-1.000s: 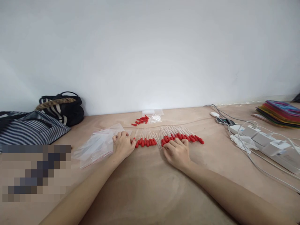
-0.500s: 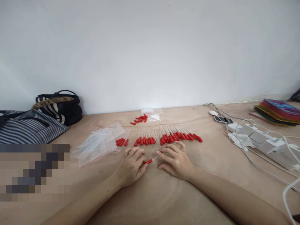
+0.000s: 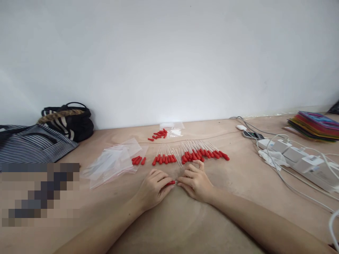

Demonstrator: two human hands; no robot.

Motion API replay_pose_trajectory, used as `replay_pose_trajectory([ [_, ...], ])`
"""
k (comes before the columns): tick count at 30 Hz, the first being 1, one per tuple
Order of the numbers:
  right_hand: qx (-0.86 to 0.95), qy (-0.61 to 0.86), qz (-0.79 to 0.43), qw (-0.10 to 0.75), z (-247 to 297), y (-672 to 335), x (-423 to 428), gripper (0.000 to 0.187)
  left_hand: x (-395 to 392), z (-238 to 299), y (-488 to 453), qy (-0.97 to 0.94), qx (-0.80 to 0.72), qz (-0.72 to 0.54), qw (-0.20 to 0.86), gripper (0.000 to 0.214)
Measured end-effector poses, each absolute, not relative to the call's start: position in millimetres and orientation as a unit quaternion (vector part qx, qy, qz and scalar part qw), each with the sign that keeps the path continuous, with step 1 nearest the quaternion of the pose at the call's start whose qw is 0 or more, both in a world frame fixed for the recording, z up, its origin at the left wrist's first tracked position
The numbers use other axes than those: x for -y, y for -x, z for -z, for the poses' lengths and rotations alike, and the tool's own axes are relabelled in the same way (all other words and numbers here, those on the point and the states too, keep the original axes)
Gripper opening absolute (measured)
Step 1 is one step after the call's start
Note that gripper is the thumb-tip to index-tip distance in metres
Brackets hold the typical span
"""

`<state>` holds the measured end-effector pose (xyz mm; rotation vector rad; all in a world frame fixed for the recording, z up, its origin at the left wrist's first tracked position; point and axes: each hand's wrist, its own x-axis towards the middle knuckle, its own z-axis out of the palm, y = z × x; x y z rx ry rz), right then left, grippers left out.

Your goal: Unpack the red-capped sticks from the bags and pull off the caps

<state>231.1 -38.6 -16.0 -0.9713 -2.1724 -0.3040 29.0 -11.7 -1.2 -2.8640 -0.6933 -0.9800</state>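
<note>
Both hands pinch one dropper (image 3: 171,182) | red bulb, clear stem | left hand (image 3: 153,187), right hand (image 3: 196,181) fingers closed

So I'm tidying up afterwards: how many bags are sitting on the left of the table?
2. A black bag with striped handles stands against the wall, and a flat grey striped bag lies just in front of it, reaching the left edge. Others may be out of frame.

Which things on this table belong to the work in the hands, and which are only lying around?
In use:
left hand and right hand, pinching one red-capped dropper
row of red-capped droppers
loose red caps
clear plastic bags

Lying about:
striped bags
power strip with chargers
stack of coloured sheets
</note>
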Motion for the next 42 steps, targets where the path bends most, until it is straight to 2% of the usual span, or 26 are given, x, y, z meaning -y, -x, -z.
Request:
replay_pose_trajectory([
  [8,0.851,0.356,0.138,0.361,14,-231,40,0.017,14,2,-31,0.918,0.239,0.315,0.028,0.024],
  [19,0.853,0.345,0.145,0.365,15,-232,41,0.015,17,-1,-31,0.919,0.246,0.306,0.021,0.026],
  [29,0.819,0.423,0.111,0.370,18,-242,39,0.015,0,4,-16,0.888,0.273,0.369,-0.001,0.015],
  [35,0.783,0.463,0.085,0.408,17,-237,38,0.021,-34,-15,19,0.801,0.442,0.393,0.090,0.025],
  [39,0.759,0.489,0.064,0.424,16,-234,38,0.023,-56,-16,47,0.755,0.565,0.309,0.123,0.026],
  [42,0.741,0.518,0.048,0.426,15,-232,38,0.025,-57,-14,53,0.746,0.603,0.243,0.148,0.025],
])
